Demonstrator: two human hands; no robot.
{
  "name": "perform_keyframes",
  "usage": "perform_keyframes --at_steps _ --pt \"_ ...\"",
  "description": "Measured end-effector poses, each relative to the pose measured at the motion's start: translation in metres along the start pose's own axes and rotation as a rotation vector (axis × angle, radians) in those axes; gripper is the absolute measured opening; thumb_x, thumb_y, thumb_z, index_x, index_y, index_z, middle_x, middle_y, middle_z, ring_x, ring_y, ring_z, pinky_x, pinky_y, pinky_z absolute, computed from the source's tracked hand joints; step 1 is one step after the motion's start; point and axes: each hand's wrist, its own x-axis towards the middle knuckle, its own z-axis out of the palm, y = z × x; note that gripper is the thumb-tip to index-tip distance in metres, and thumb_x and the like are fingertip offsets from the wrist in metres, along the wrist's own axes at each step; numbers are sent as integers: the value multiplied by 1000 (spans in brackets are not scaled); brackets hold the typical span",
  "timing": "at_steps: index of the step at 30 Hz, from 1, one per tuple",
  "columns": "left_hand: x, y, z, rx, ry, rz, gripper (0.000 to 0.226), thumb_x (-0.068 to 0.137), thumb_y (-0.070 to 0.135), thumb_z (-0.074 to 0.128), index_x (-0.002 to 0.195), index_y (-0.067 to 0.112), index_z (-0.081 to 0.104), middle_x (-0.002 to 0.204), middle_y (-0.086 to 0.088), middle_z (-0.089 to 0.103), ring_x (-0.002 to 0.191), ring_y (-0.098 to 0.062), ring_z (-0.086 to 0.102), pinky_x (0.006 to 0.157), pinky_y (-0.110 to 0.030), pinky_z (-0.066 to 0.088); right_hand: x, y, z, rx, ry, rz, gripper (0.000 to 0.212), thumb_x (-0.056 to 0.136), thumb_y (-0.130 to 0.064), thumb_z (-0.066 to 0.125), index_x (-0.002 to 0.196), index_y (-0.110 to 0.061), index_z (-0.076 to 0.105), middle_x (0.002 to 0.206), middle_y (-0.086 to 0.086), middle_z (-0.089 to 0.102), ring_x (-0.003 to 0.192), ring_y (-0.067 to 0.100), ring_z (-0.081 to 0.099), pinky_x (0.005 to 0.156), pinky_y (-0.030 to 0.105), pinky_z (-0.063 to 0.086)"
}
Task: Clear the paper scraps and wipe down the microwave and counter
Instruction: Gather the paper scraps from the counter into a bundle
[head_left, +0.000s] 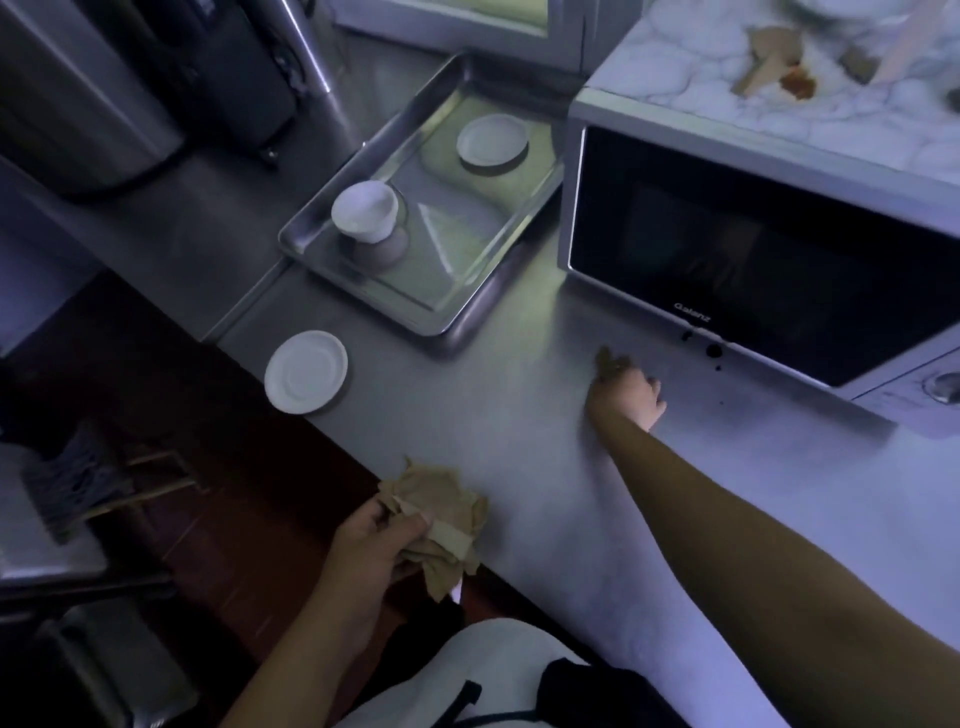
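Observation:
My left hand (371, 545) grips a crumpled bundle of brown paper scraps (441, 514) at the counter's front edge. My right hand (631, 392) reaches across the steel counter (519, 415) and pinches a small brown paper scrap (605, 358) just in front of the microwave (753, 249). The microwave's door is dark and closed. More brown paper scraps (769, 62) and a reddish-brown stain (797, 83) lie on the microwave's marbled top. Dark spots (714, 351) mark the counter by the microwave's lower front edge.
A metal tray (467, 306) left of the microwave holds a white cup (363, 210) and a white lid (491, 140). A white saucer (305, 371) lies near the counter's front edge. A steel appliance (156, 78) stands at the back left. Dark floor lies below left.

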Motion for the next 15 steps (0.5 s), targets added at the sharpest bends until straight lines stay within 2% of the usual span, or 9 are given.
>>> perform_keyframes --at_steps 2,4,7,9,11,15 --pt "12 7 3 -12 -42 5 24 89 1 65 111 8 71 103 -14 76 90 -29 74 66 -33 59 -24 15 -12 38 -49 -89 23 99 -24 50 115 -18 64 106 13 68 105 32 60 84 36 42" --pt "23 14 8 -27 -87 1 22 90 -2 63 110 5 70 101 -16 75 87 -29 74 64 -32 59 -49 23 -26 131 -146 -147 20 98 -18 54 111 -13 68 97 12 68 90 31 63 72 33 45" --pt "39 28 16 54 -177 20 19 91 0 63 105 9 70 98 -14 75 81 -25 72 64 -29 58 -91 20 -52 447 -366 -161 21 103 -13 51 97 -9 70 95 16 67 79 26 62 69 35 49" --pt "48 41 18 138 -240 56 16 91 2 64 101 12 70 94 -14 74 76 -22 69 60 -25 56 -122 14 -72 532 -450 -166 22 103 -9 49 98 -7 70 92 13 65 75 23 58 71 34 49" --pt "56 54 17 206 -315 96 12 89 4 67 98 11 71 92 -18 75 74 -23 70 58 -25 55 -152 7 -89 557 -450 -205 16 99 -3 54 96 -2 70 83 13 63 74 22 56 71 36 49" --pt "64 69 14 272 -504 161 11 88 6 68 99 5 71 90 -21 74 75 -27 71 61 -27 56 -210 -8 -101 787 -347 -193 11 92 1 64 101 7 65 81 17 63 71 20 58 66 28 48"
